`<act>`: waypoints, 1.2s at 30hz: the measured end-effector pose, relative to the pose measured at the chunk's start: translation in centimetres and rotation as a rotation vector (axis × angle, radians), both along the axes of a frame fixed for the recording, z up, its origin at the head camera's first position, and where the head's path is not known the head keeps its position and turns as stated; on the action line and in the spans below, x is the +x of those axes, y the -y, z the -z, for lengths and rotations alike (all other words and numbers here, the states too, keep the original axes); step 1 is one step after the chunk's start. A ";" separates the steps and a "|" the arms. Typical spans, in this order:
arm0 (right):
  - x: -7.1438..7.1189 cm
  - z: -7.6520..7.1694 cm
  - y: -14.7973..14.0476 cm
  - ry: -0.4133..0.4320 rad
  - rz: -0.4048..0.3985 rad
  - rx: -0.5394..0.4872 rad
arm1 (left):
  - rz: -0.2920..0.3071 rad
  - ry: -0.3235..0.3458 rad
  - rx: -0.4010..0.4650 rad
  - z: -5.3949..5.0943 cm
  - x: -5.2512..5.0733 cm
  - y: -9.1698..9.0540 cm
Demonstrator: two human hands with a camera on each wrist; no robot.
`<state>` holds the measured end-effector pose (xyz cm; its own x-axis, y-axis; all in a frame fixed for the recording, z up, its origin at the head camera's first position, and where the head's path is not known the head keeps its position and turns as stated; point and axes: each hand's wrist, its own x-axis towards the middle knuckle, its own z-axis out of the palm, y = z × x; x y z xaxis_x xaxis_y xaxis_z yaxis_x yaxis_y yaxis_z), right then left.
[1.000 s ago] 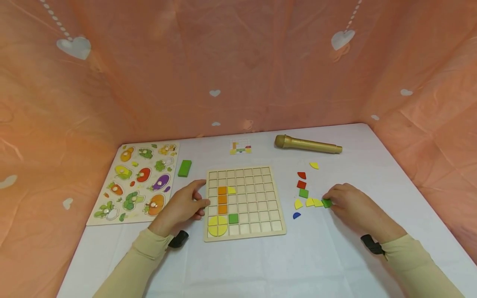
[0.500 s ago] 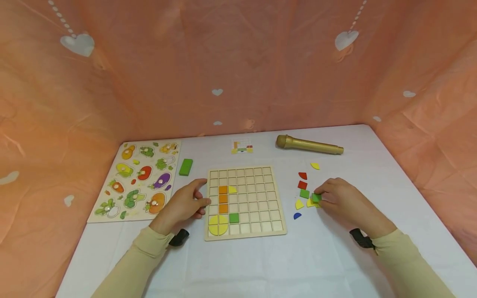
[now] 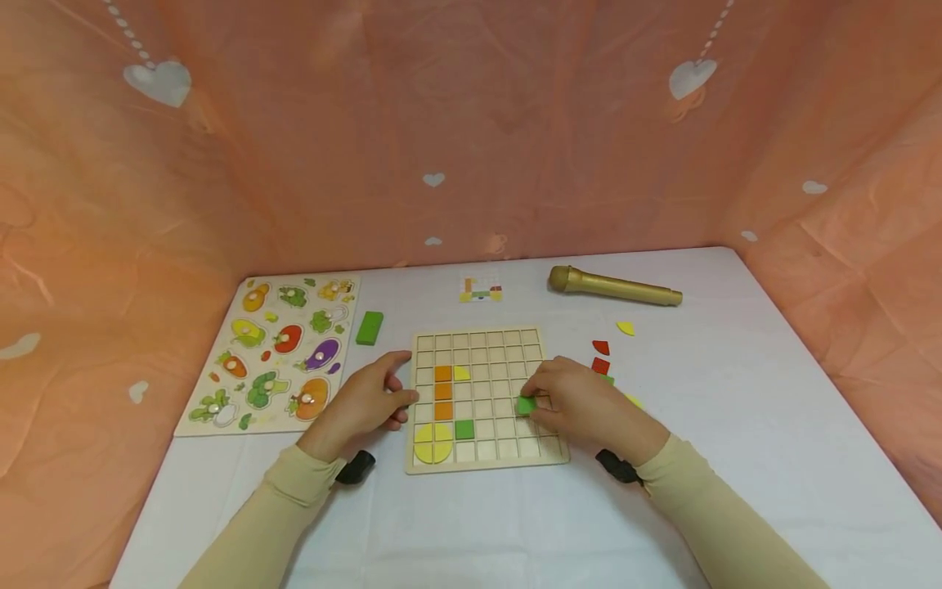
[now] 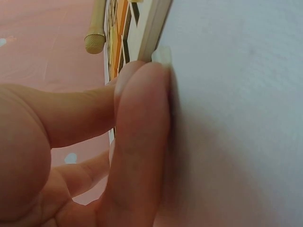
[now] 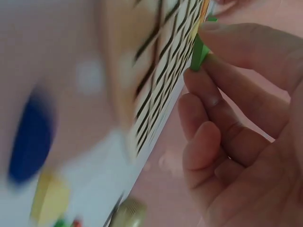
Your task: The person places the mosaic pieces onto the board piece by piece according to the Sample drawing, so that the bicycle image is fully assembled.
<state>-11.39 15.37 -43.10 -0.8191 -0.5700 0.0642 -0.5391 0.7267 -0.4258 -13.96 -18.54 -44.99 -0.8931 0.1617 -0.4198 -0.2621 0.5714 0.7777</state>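
In the head view a wooden grid board (image 3: 508, 373) lies before me. Set in its left part are orange squares (image 3: 443, 391), yellow quarter-circles (image 3: 432, 442) forming a circle, another yellow quarter-circle (image 3: 461, 373) and a green square (image 3: 464, 429). My left hand (image 3: 368, 401) rests beside the board, thumb and index fingertips touching its left edge. Over the board's right side, my right hand (image 3: 585, 401) pinches a green square tile (image 3: 526, 406) between thumb and fingers. The right wrist view shows this green tile (image 5: 199, 52) edge-on at the fingertips.
Right of the board lie red pieces (image 3: 601, 366), a yellow quarter-circle (image 3: 625, 328) and a blue piece (image 5: 33, 137). Behind are a gold microphone (image 3: 614, 286) and a small pattern card (image 3: 482, 288). Leftward are a green block (image 3: 370, 328) and a vegetable puzzle board (image 3: 246, 401).
My right hand has picked up the green square tile from the loose pieces and carried it left over the board. My left hand stays at the board's edge.
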 end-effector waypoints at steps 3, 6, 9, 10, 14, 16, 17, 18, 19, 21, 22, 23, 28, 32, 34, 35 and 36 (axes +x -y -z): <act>0.3 0.1 1.8 0.017 -0.031 -0.011 | 0.004 -0.001 -0.002 0.0 0.0 0.0; 0.6 0.2 3.2 0.027 -0.061 -0.022 | 0.008 -0.002 -0.007 0.0 0.0 -0.1; 0.8 0.2 4.2 0.042 -0.072 -0.024 | 0.014 -0.007 -0.014 -0.1 -0.1 0.0; 0.9 0.2 4.4 0.045 -0.070 -0.023 | 0.017 -0.009 -0.015 -0.1 -0.1 0.0; 1.0 0.6 4.7 0.033 -0.075 -0.007 | 0.026 -0.016 -0.015 0.0 -0.1 0.0; 1.1 0.8 4.8 0.020 -0.079 0.002 | 0.026 -0.017 -0.014 0.0 0.0 -0.1; 1.1 0.9 4.9 0.013 -0.084 0.003 | 0.025 -0.016 -0.014 0.0 0.0 -0.1; 1.1 1.0 5.0 0.006 -0.091 0.001 | 0.022 -0.014 -0.015 -0.1 0.0 -0.1; 1.1 1.0 5.1 0.002 -0.096 0.000 | 0.020 -0.013 -0.016 -0.1 0.0 -0.1; 1.1 1.1 5.3 -0.008 -0.105 -0.001 | 0.017 -0.012 -0.020 -0.1 0.0 -0.1; 1.1 1.1 5.4 -0.012 -0.109 -0.001 | 0.018 -0.013 -0.021 -0.1 0.0 -0.1; 1.1 1.2 5.4 -0.016 -0.112 -0.001 | 0.020 -0.012 -0.021 -0.1 0.0 0.0; 1.1 1.3 5.6 -0.028 -0.111 0.004 | 0.019 -0.014 -0.011 0.0 0.0 0.0; 1.1 1.4 5.5 -0.034 -0.112 0.017 | -0.018 0.018 0.038 -0.1 0.2 -0.1; 1.1 1.5 5.5 -0.037 -0.110 0.020 | -0.035 0.032 0.062 -0.1 0.2 -0.1; 1.1 1.5 5.5 -0.038 -0.109 0.022 | -0.041 0.037 0.074 -0.1 0.3 -0.2; 1.1 1.5 5.5 -0.038 -0.108 0.023 | -0.043 0.035 0.076 -0.1 0.3 -0.2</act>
<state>-10.31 9.82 -44.57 -0.7499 -0.6568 0.0797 -0.6303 0.6726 -0.3878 -13.66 -18.38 -44.85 -0.8846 0.1567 -0.4392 -0.3130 0.4985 0.8084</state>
